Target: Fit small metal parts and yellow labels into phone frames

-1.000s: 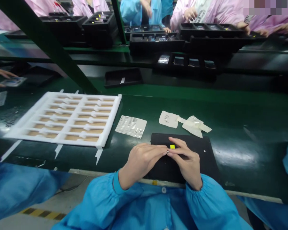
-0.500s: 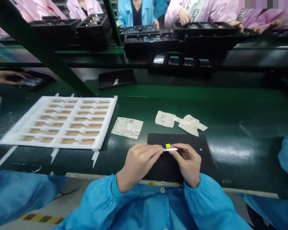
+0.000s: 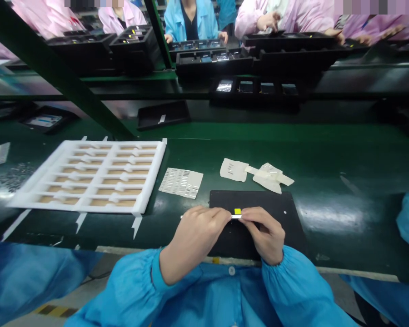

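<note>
Green conveyor bench [image 3: 344,156]: white foam tray [image 3: 78,205], barcode sheet [image 3: 181,183], plastic wrappers [image 3: 267,178], black mat [image 3: 259,199]

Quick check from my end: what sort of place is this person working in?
Most likely an electronics assembly line in a factory: a green conveyor belt runs in front of the person, black trays hold small glassy panels, and co-workers in smocks, one pink, sit along the line.

Head-worn view, facing forward and down, close over the left hand [image 3: 192,240] and right hand [image 3: 264,236]
</note>
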`<control>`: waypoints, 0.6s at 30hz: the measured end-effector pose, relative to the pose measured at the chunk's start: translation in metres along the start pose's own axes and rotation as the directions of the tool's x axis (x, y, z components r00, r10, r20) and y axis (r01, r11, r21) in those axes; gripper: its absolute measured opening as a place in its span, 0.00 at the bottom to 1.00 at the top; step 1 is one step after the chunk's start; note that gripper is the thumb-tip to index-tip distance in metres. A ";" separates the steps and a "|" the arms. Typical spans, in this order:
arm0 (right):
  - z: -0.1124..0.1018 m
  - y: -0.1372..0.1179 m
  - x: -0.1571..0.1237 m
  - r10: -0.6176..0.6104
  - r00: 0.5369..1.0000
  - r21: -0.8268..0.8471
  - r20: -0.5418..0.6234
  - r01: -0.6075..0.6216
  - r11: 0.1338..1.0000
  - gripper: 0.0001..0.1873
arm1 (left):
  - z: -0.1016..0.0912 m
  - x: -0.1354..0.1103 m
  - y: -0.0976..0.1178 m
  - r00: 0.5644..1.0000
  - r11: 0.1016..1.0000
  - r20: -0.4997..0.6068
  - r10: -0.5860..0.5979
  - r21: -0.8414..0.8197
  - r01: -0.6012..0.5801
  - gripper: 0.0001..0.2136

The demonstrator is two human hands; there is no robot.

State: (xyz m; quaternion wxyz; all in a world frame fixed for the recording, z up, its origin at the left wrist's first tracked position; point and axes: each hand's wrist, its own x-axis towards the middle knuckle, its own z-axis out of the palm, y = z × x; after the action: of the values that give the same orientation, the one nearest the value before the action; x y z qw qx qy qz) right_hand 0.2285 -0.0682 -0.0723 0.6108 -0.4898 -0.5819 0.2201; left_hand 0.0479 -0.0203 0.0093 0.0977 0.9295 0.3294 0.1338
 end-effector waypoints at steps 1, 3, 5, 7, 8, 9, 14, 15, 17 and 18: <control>-0.001 0.000 0.000 -0.033 0.999 -0.022 0.024 0.034 0.999 0.12 | 0.001 0.001 0.000 1.000 1.000 -0.018 0.005 -0.007 -0.005 0.10; -0.004 0.000 -0.002 -0.107 0.990 -0.078 0.088 0.114 0.990 0.18 | 0.004 0.001 -0.001 0.998 0.999 -0.058 0.007 -0.038 -0.009 0.11; -0.007 0.001 -0.002 -0.172 0.973 -0.142 0.154 0.194 0.971 0.23 | 0.009 -0.001 -0.004 0.995 0.996 -0.100 -0.005 -0.087 -0.003 0.11; -0.010 0.001 -0.002 -0.217 0.955 -0.207 0.204 0.259 0.943 0.26 | 0.016 -0.004 -0.008 0.985 0.991 -0.172 -0.028 -0.134 0.004 0.09; -0.011 0.001 -0.001 -0.236 0.946 -0.237 0.221 0.287 0.928 0.26 | 0.019 -0.007 -0.010 0.977 0.988 -0.212 -0.029 -0.152 -0.004 0.08; -0.012 0.001 0.000 -0.251 0.938 -0.264 0.238 0.311 0.913 0.26 | 0.022 -0.009 -0.012 0.966 0.987 -0.258 -0.016 -0.160 -0.026 0.07; -0.014 -0.002 0.001 -0.289 0.912 -0.352 0.292 0.384 0.854 0.25 | 0.031 -0.020 -0.020 0.912 0.982 -0.368 0.180 0.018 -0.186 0.10; -0.015 -0.002 0.000 -0.294 0.907 -0.357 0.300 0.393 0.847 0.25 | 0.032 -0.021 -0.021 0.903 0.977 -0.372 0.213 0.063 -0.204 0.10; -0.016 -0.002 -0.003 -0.294 0.904 -0.365 0.309 0.398 0.841 0.27 | 0.034 -0.020 -0.022 0.890 0.965 -0.373 0.262 0.130 -0.230 0.09; -0.016 -0.001 -0.004 -0.288 0.905 -0.367 0.313 0.395 0.842 0.27 | 0.036 -0.019 -0.023 0.888 0.959 -0.367 0.279 0.155 -0.237 0.09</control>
State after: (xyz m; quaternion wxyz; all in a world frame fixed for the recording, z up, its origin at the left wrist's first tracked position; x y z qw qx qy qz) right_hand 0.2424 -0.0777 -0.0712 0.4429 -0.4667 -0.7647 0.0349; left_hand 0.0315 -0.0187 -0.0341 -0.0371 0.9244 0.2223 0.3078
